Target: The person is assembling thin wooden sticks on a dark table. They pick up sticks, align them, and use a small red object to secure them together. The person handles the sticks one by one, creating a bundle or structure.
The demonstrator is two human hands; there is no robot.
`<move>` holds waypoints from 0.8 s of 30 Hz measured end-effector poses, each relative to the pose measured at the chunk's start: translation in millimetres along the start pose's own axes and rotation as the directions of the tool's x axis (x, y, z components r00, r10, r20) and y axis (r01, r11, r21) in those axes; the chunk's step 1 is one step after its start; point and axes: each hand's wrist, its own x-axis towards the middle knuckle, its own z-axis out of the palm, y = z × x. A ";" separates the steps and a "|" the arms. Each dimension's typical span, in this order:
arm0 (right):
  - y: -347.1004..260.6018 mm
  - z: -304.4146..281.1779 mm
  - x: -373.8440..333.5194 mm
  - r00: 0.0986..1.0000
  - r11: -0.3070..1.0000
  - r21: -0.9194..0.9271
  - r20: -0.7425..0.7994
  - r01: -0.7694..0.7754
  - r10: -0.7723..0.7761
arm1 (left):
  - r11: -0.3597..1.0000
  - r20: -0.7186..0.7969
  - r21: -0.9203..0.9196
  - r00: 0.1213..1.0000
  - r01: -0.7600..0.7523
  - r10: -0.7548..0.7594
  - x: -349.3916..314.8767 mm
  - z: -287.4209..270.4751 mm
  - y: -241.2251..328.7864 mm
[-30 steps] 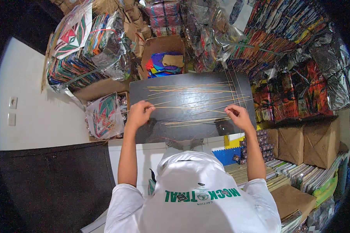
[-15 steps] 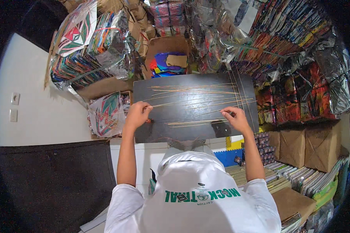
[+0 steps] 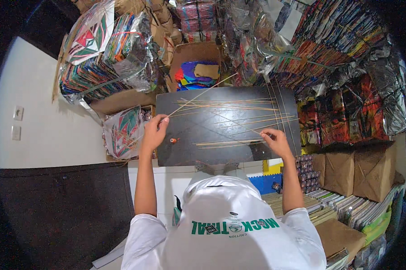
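The left hand (image 3: 154, 132) has its fingers pinching the near end of a long, thin, straw-coloured wooden stick (image 3: 207, 92), which slants across the dark, rectangular bench (image 3: 185, 155), its tip showing past the far edge; the right hand (image 3: 277, 141) has its fingers pressed together on the end of a slender, tan second stick (image 3: 236, 120), angled toward the far left; loose, pale wooden sticks (image 3: 230, 143) lie along the near half, and a small orange-and-white cylinder (image 3: 173, 140) sits just beside the left hand.

Swung carelessly, the overhanging tip could snag the crinkled clear plastic wrapping (image 3: 239, 51) behind; bent hard, sticks this thin might crack; a brush of the left wrist could roll the cylinder away; green block lettering (image 3: 230, 228) runs upside down across the white fabric shirt (image 3: 239, 254), with smaller dark print nearby; print on the wrapped bundles is too small to read.
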 end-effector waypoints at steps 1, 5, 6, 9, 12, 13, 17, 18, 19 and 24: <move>0.9 2.8 -0.9 1.000 0.999 0.031 0.014 0.008 -0.008 | 0.999 0.001 -0.031 1.000 0.028 -0.028 0.1 2.0 4.9; -1.4 11.3 -2.9 0.990 0.990 0.123 0.133 -0.063 0.047 | 0.995 -0.049 -0.079 0.997 0.053 -0.057 3.5 9.4 28.7; -3.9 12.3 -3.6 0.980 0.985 0.136 0.179 -0.107 0.082 | 0.994 -0.035 -0.079 0.997 0.071 -0.074 5.8 11.2 29.4; -11.3 17.7 -4.7 0.977 0.981 0.183 0.211 -0.066 0.027 | 0.986 -0.013 -0.120 0.993 0.117 -0.119 12.2 12.9 28.6; -11.9 25.2 -5.0 0.981 0.967 0.255 0.194 -0.023 -0.028 | 0.971 -0.046 -0.204 0.990 0.124 -0.136 15.9 19.1 20.5; -11.7 27.1 -5.2 0.982 0.965 0.262 0.186 -0.027 -0.023 | 0.973 -0.076 -0.199 0.988 0.121 -0.138 16.4 20.4 18.5; -11.2 29.9 -8.5 0.982 0.966 0.257 0.187 -0.040 -0.009 | 0.962 -0.195 -0.248 0.967 0.111 -0.161 16.8 20.0 12.7; -11.2 30.0 -9.3 0.981 0.968 0.247 0.194 -0.041 -0.008 | 0.959 -0.204 -0.256 0.963 0.122 -0.178 16.0 19.7 12.3; -11.2 30.7 -10.4 0.980 0.961 0.271 0.201 -0.049 -0.007 | 0.955 -0.214 -0.265 0.957 0.134 -0.194 15.3 16.9 19.1; -12.2 36.9 -14.0 0.981 0.965 0.257 0.193 -0.051 0.000 | 0.944 -0.113 -0.306 0.980 0.125 -0.166 13.8 9.4 2.6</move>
